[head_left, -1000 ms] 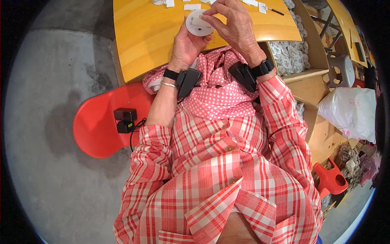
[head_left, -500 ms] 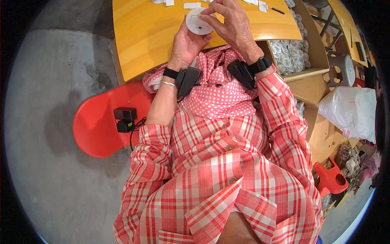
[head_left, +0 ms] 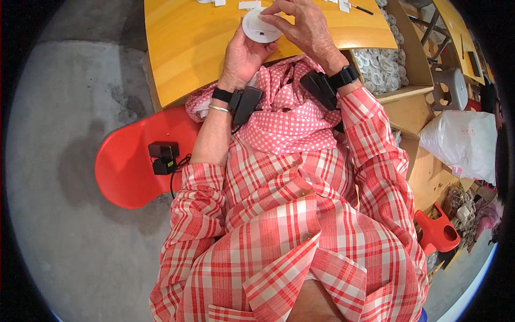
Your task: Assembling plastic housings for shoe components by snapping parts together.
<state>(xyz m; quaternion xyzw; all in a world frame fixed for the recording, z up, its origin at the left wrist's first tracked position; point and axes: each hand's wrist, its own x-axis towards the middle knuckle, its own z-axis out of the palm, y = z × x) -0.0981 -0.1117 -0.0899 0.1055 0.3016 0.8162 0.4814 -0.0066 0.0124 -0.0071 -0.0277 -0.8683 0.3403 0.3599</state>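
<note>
Over the near part of the yellow table, my left hand point(head_left: 242, 60) holds a flat white round disc point(head_left: 261, 33) by its rim, fingers curled beneath it. The disc's face is tilted up, with a small black rectangular mark and a faint outline beside it. My right hand point(head_left: 310, 31) reaches over from the right, thumb and forefinger closed together at the disc's upper part. Whatever lies between those fingertips is too small to make out. Dark straps with black boxes sit on both wrists.
On the yellow table point(head_left: 188, 59) lie white pieces point(head_left: 249, 5) and a thin black pen-like stick point(head_left: 362, 9). To the right stands a carton point(head_left: 402, 95) of white round plastic parts point(head_left: 382, 72). A red chair point(head_left: 120, 166) at left bears black adapters point(head_left: 163, 150). A white bag point(head_left: 461, 142) sits at right.
My right fingertips have shifted slightly towards the disc's upper edge. The whole scene has moved a little up and left in view. My left hand keeps its hold.
</note>
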